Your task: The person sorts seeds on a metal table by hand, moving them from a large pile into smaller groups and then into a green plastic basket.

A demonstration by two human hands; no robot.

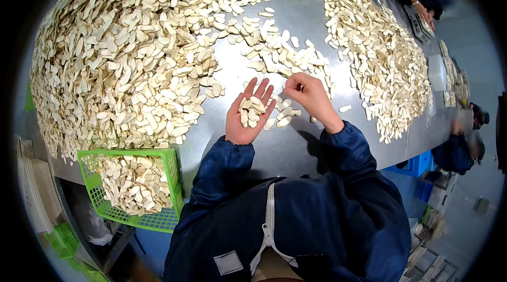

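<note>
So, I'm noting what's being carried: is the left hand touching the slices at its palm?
Touching. The head view shows the left hand palm up, with a small heap of pale slices resting right on it.

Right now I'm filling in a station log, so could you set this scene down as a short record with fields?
Left hand: palm up, a small pile of pale slices on it
Right hand: fingers curled toward the thumb; any slice between them can't be made out
Table: gray, smooth
Large heap: slices, table's left side
Smaller heap: slices, right side
Basket: green, perforated, near left, holding slices
</note>
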